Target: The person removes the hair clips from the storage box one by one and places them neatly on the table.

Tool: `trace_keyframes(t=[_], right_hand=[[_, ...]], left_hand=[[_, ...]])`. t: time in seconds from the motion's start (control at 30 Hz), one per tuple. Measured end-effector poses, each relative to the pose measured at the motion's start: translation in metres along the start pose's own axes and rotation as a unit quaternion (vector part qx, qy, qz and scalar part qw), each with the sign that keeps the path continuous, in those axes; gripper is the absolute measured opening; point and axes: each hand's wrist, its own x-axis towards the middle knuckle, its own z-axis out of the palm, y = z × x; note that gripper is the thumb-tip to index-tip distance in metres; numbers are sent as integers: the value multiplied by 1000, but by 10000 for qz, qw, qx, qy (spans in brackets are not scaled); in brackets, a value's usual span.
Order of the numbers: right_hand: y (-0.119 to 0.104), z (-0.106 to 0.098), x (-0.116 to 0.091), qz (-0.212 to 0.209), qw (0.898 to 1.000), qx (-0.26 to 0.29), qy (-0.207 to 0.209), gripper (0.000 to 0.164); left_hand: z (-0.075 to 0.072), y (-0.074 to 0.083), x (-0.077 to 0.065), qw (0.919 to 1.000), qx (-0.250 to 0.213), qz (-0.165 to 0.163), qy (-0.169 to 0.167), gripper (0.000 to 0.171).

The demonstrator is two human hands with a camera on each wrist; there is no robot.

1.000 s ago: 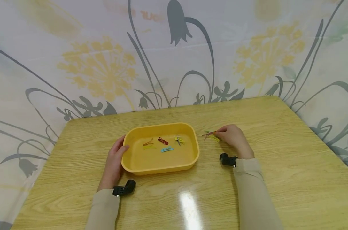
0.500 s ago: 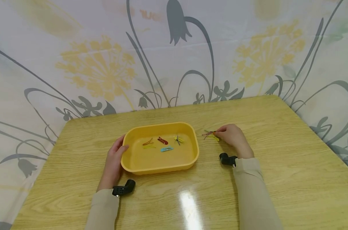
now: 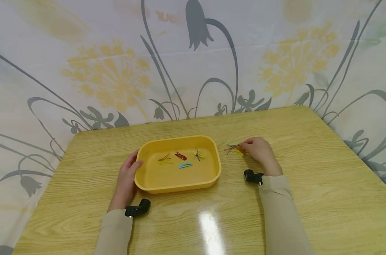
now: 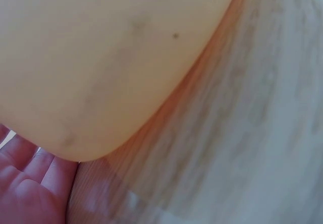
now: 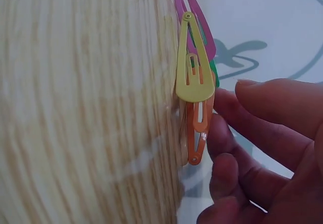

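Note:
A yellow plastic tray (image 3: 170, 179) rests on the table, tilted slightly in the head view. My left hand (image 3: 126, 177) grips its left end, thumb over the rim and fingers along the outer wall. Right of the tray lies a small pile of snap hair clips. In the right wrist view a yellow clip (image 5: 196, 90) overlaps an orange clip (image 5: 195, 148), a purple clip (image 5: 204, 32) and a mostly hidden green clip. My right hand (image 3: 259, 150) is at this pile, fingertips close beside the orange clip, thumb apart from it.
Inside the tray lie a red clip (image 3: 181, 156), a light blue clip (image 3: 185, 165), an orange clip (image 3: 164, 157), a yellow-green clip (image 3: 165, 163) and a yellow and blue group of clips (image 3: 198, 155). A floral curtain (image 3: 177, 63) stands behind the wooden table (image 3: 167, 226).
My right fingers have shifted slightly right and back at the pile, and the orange clip there shows more now. The left hand and tray have stayed in place.

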Motion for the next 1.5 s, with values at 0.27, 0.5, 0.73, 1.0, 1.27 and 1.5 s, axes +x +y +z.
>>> trace_keyframes(t=[0.27,0.5,0.73,1.0,1.27,1.5], right_hand=[[-3,-2,-3,-196,9988,274,367,35],[-3,0,0,-385,9978,363,397,35],[-7,3,3,-661,9972,233,265,34],[-21,2,0,-813,9939,744,-75,39],[-35,-2,-7,-1038,9926,605,-169,39],[-41,-4,-9,-1083,9916,662,-228,39]], left_hand=[[0,-1,0,10000,69,-25,17,44],[0,0,0,10000,63,-23,-8,44],[1,0,0,9999,55,-83,27,44],[1,0,0,9999,96,-83,44,44],[4,9,-5,9998,21,-178,-3,44],[9,20,-12,9998,121,-176,-27,45]])
